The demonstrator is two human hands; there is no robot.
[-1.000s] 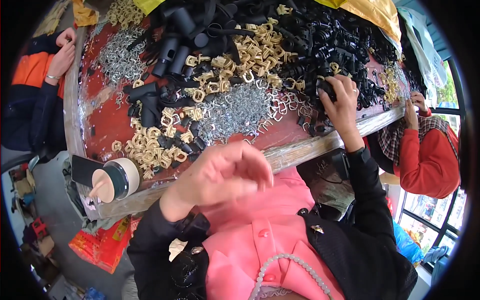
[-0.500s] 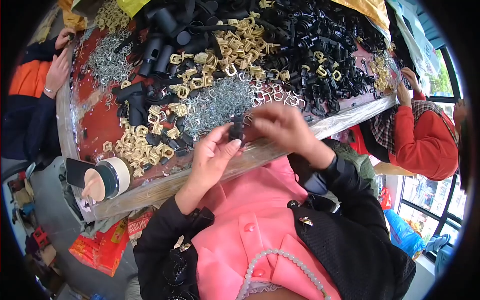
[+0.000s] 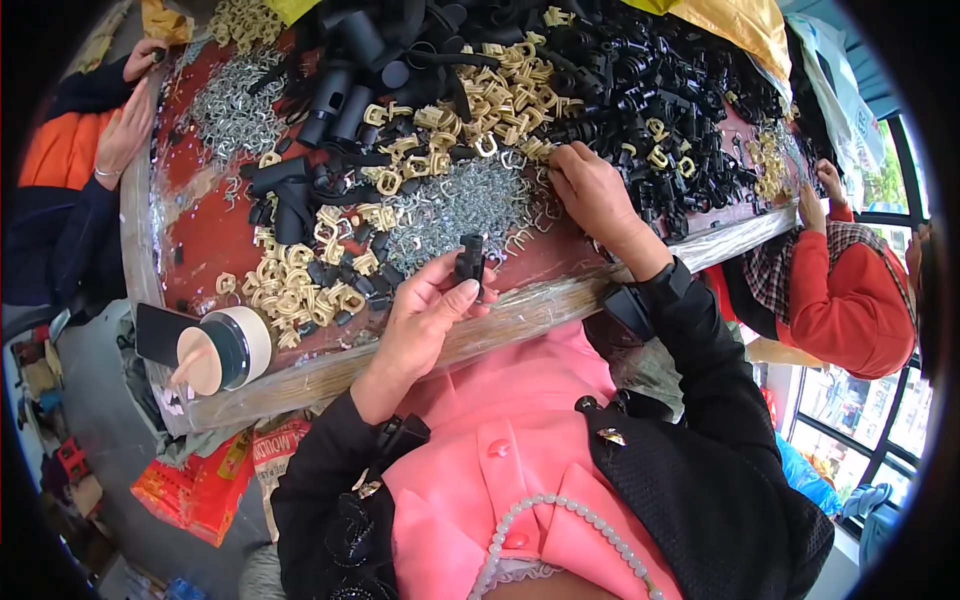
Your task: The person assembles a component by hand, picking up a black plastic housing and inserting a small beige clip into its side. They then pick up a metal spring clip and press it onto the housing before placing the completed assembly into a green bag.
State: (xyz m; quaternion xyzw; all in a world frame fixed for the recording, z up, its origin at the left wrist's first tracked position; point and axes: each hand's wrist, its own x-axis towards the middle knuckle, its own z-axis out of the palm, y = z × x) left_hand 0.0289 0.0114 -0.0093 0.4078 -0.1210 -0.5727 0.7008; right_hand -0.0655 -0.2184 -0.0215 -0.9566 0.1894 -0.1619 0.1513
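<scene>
My left hand holds a small black plastic fitting upright between thumb and fingers, just above the table's near edge. Farther off, my right hand reaches out with its fingers bent together and pointing down; what lies between the fingertips, if anything, is hidden. Those fingertips are at the seam between bent metal wire clips, beige plastic clips and a heap of black plastic parts. Small silvery metal pieces lie piled just beyond my left hand.
Wrapped wood edges the red table. A cream-and-dark lidded cup and a black phone stand at its near left corner. More beige clips lie nearby. Co-workers sit at the left, in an orange-and-dark top, and right, in red sleeves.
My right hand has moved away from the fitting, outward to the piles, and its fingers have come together. My left hand keeps the black fitting in nearly the same place.
</scene>
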